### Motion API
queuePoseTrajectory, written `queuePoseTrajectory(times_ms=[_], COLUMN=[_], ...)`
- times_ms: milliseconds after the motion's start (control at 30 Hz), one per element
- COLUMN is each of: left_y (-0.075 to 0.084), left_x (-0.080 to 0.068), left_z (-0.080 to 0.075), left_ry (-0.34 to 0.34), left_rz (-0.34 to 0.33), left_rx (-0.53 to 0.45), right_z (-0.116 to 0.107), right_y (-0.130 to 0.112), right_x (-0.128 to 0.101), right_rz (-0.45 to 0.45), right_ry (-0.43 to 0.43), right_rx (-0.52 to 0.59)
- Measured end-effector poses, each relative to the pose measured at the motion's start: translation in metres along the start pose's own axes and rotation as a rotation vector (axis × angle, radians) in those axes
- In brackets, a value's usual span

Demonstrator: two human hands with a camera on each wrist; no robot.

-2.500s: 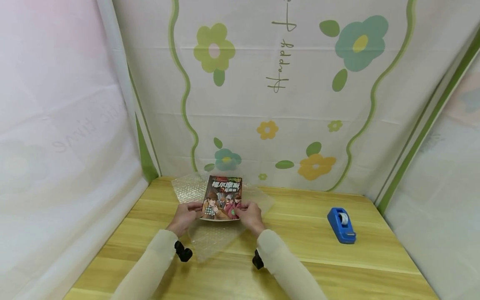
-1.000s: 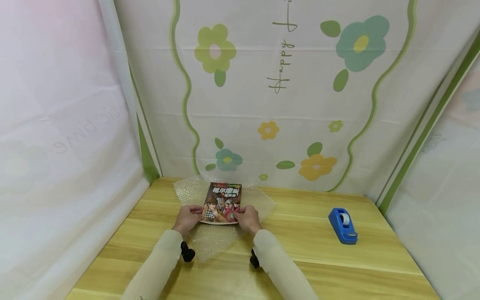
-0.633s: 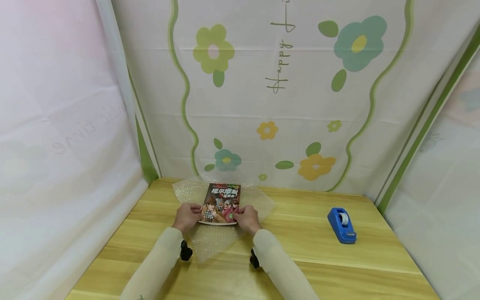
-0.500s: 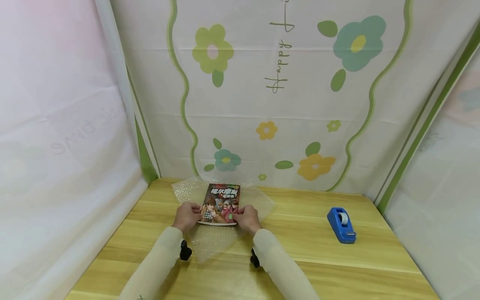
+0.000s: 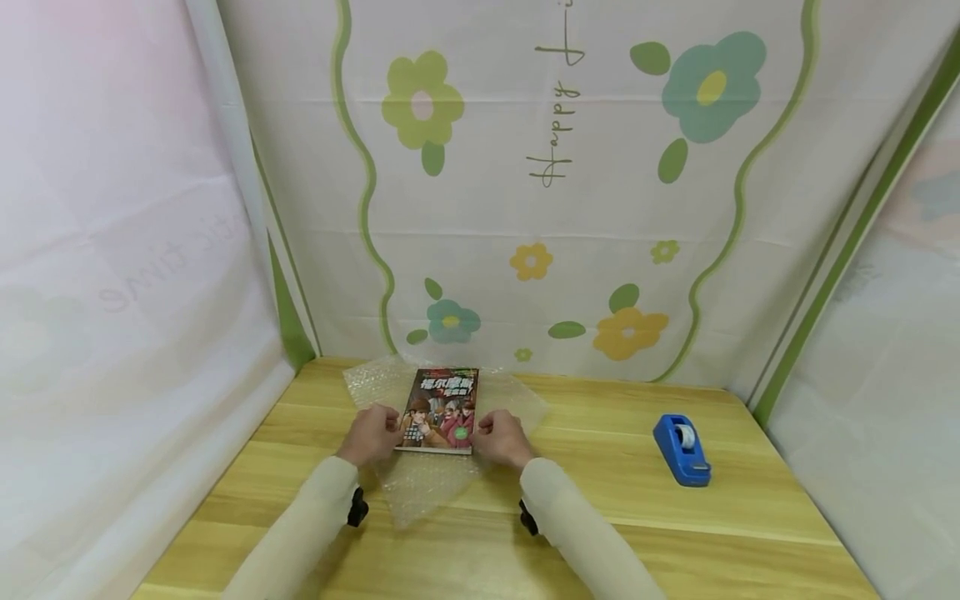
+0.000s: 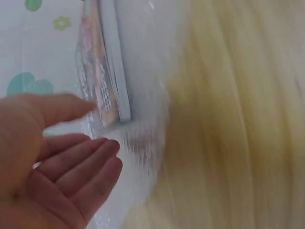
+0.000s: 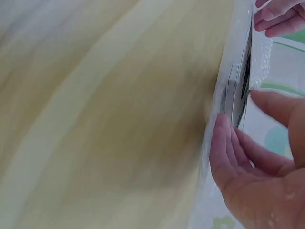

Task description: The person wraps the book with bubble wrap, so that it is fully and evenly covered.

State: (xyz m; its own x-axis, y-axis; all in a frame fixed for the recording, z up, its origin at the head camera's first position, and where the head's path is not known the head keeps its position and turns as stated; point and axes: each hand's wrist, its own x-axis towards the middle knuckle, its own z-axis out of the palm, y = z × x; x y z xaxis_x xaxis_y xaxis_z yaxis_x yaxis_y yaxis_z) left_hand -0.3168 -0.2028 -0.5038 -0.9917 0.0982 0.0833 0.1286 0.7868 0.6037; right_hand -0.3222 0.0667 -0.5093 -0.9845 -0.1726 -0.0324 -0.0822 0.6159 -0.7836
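Observation:
In the head view a book (image 5: 441,408) with an illustrated cover lies flat on a sheet of bubble wrap (image 5: 431,492). My left hand (image 5: 371,433) is beside the book's left edge; in the left wrist view its thumb and fingers are spread apart, and a small gap separates them from the book's corner (image 6: 114,90). At the right edge is my right hand (image 5: 506,439). Its thumb and fingers stand apart around the level of the page edge in the right wrist view, holding nothing; whether a fingertip touches the book is hard to tell.
A blue tape dispenser (image 5: 682,450) with a clear roll stands on the right side of the wooden table (image 5: 600,500). Behind the table hangs a white flower-print cloth (image 5: 487,208), with more cloth on both sides.
The book, held between both hands and tilted up earlier, has come down flat onto the bubble wrap. Both hands have since loosened and drawn slightly outward from its edges.

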Motion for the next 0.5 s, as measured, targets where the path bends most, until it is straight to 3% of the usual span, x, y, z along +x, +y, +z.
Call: queuePoseTrajectory(times_ms=[233, 367, 500], left_y=[-0.013, -0.015, -0.016], left_x=[-0.009, -0.019, -0.027], left_z=[-0.008, -0.011, -0.012], left_ry=[-0.155, -0.257, -0.322], left_rz=[0.161, 0.210, 0.205], left_rx=[0.161, 0.263, 0.349], right_z=[-0.019, -0.028, -0.033], right_y=[0.006, 0.010, 0.013], right_x=[-0.005, -0.008, -0.017], right_rz=[-0.135, -0.165, -0.171], right_ry=[-0.164, -0.240, -0.301], right_rx=[-0.153, -0.333, -0.510])
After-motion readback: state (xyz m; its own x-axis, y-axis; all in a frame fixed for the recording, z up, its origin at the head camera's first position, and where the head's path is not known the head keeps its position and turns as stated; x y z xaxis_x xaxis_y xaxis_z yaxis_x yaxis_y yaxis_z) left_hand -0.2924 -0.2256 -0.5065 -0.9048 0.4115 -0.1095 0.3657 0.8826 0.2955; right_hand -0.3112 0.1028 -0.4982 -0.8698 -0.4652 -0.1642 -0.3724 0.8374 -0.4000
